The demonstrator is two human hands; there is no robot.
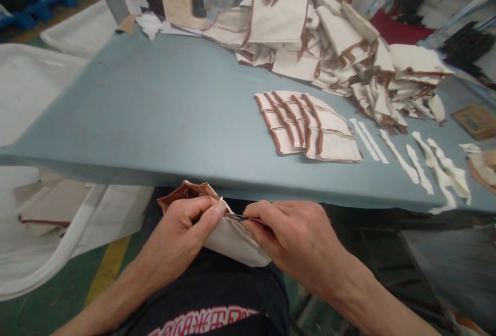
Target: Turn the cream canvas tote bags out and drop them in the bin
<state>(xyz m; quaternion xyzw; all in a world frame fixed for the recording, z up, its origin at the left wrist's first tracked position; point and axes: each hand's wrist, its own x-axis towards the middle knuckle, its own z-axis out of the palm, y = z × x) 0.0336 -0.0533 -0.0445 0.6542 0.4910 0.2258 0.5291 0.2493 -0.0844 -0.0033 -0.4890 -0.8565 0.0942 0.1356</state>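
Observation:
Over my lap, just off the table's front edge, my left hand (197,220) is closed on a cream fabric pouch (242,247) with a brown lining. Its thumb and fingers pinch the pouch's upper edge, and a narrow white strip shows at the thumb tip. My right hand (289,232) is closed around a thin pointed metal tool (237,216) with a reddish handle. The tool's tip lies at the pouch's edge, close to my left thumb; its exact kind is hidden by my fingers.
On the blue-green table (155,108) lies an overlapping row of cream pieces with brown edges (310,126). Right of it are several white strips (401,156). Behind rises a large heap of similar pieces (279,18). White tubs (73,238) stand at the left.

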